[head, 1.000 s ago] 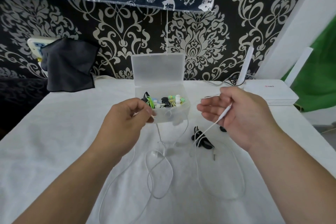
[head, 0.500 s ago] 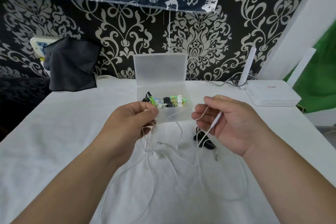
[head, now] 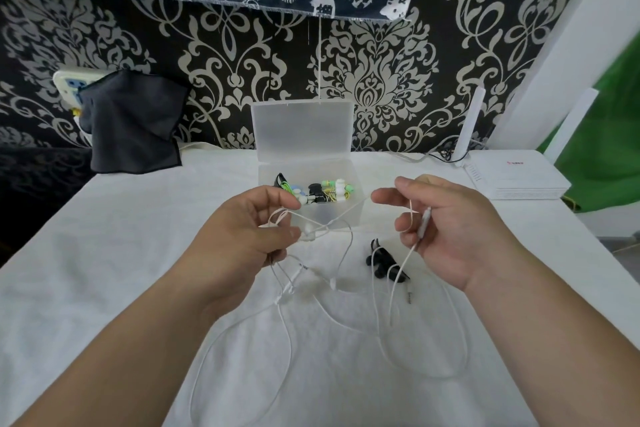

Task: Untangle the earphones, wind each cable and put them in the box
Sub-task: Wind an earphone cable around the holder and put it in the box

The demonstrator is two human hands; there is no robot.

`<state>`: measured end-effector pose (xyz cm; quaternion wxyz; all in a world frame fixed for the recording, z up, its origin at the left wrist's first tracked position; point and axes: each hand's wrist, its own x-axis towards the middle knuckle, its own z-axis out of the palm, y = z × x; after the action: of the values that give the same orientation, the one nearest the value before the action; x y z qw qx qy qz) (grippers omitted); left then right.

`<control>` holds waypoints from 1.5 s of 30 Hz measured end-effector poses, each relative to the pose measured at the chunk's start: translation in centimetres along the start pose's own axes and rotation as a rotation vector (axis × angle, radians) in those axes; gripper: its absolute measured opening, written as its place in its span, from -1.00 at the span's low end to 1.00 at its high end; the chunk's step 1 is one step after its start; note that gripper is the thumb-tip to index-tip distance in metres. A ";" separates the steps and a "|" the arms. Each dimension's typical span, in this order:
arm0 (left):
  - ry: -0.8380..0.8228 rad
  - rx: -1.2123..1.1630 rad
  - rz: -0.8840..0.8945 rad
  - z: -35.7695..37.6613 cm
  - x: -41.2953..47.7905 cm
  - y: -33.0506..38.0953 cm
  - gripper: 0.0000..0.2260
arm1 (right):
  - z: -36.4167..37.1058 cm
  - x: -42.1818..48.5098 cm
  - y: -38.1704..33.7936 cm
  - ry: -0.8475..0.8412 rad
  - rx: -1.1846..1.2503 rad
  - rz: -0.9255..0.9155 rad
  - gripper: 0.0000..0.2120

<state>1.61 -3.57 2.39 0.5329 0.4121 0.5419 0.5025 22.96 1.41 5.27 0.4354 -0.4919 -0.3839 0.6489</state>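
A white earphone cable (head: 287,333) hangs in loops from both hands down onto the white table. My left hand (head: 242,236) pinches the cable near its earbuds (head: 309,232). My right hand (head: 446,229) grips the cable at its white inline remote (head: 424,222), thumb and forefinger pinching another strand. Between the hands a strand runs taut. The clear plastic box (head: 353,215) stands open behind the hands, with several wound coloured earphones (head: 322,191) inside. A wound black earphone (head: 382,262) lies on the table under my right hand.
A dark grey cloth (head: 133,125) hangs over a wall socket at the back left. A white router (head: 516,180) with upright antennas sits at the back right, its cables trailing along the wall. A white cloth covers the table (head: 104,270).
Both hands have drawn a little closer and lower in front of the box. The cable's loops on the table have shifted, and the earbuds now hang just by my left hand.
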 end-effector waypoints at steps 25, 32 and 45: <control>-0.016 -0.065 -0.202 0.5 -0.5 0.7 -0.80 | 0.1 0.8 1.2 0.054 0.000 -0.014 -0.76; -0.064 0.016 -0.100 0.8 -0.8 0.8 -0.67 | -0.2 1.1 1.2 0.060 0.004 -0.012 -0.75; -0.041 -0.102 0.004 0.6 -0.2 -0.4 -0.47 | -0.4 1.3 1.5 0.045 -0.049 -0.015 -0.73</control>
<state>2.24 -3.79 2.12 0.5630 0.3957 0.5038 0.5222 22.85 2.14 3.41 0.4367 -0.5137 -0.3935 0.6249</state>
